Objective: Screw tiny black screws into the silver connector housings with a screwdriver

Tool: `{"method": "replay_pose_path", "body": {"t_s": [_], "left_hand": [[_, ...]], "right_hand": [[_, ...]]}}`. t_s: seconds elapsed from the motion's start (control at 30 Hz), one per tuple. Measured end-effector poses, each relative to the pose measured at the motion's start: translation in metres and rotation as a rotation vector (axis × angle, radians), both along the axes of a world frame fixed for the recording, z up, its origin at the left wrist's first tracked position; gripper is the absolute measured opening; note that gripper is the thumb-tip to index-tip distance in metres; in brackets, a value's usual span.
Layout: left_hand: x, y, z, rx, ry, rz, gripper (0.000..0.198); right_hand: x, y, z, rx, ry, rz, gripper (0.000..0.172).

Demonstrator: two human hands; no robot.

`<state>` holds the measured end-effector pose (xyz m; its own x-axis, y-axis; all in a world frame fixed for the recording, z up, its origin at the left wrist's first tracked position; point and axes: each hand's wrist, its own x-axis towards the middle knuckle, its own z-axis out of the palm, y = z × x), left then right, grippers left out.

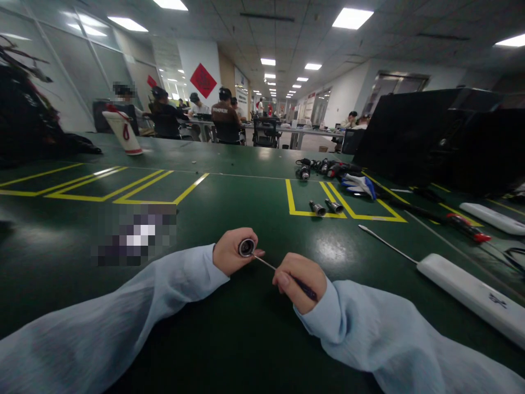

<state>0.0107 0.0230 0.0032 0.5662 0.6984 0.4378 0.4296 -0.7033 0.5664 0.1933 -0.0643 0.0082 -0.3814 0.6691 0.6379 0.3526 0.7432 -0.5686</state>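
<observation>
My left hand (234,253) is closed around a round metal connector (246,248), its open end turned towards me and its dark inside showing. My right hand (301,279) grips a screwdriver (266,263) by its dark handle. The thin shaft points left, and its tip lies at the connector's lower edge; whether it touches is too small to tell. Beyond my hands, two similar metal connectors (318,208) lie by the front line of a yellow-taped box on the green table (229,219).
A white power strip (471,295) lies at right. Behind it are a blue-and-white glove (359,186), a heap of dark connectors (315,167) and a red-handled tool (467,227). A white cup (124,131) stands far left. People sit at tables beyond.
</observation>
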Motion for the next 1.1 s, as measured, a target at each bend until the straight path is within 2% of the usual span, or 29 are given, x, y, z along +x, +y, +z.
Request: {"method": "replay_pose_path", "body": {"t_s": [0.27,0.6,0.7,0.87,0.93,1.0,1.1], "left_hand": [[0.002,0.003,-0.001,0.004,-0.004,-0.057,0.025],[0.001,0.002,-0.006,0.092,0.149,-0.154,0.017],[0.0,0.002,-0.005,0.109,0.174,-0.185,0.016],[0.0,0.0,-0.002,0.068,0.133,-0.218,0.015],[0.001,-0.001,-0.001,0.043,0.121,-0.216,0.015],[0.001,-0.001,0.0,0.029,0.121,-0.208,0.016],[0.001,-0.002,0.0,0.035,0.135,-0.184,0.016]], "right_hand": [[0.0,0.006,-0.006,0.028,0.036,0.015,0.022],[-0.007,0.002,-0.009,0.027,-0.121,-0.058,0.023],[-0.007,0.003,-0.008,-0.114,-0.046,-0.042,0.028],[0.0,0.017,-0.009,-0.665,0.379,0.126,0.034],[0.002,0.023,-0.01,-0.809,0.529,0.207,0.032],[0.002,0.024,-0.011,-0.83,0.577,0.215,0.032],[-0.001,0.016,-0.011,-0.643,0.427,0.066,0.034]]}}
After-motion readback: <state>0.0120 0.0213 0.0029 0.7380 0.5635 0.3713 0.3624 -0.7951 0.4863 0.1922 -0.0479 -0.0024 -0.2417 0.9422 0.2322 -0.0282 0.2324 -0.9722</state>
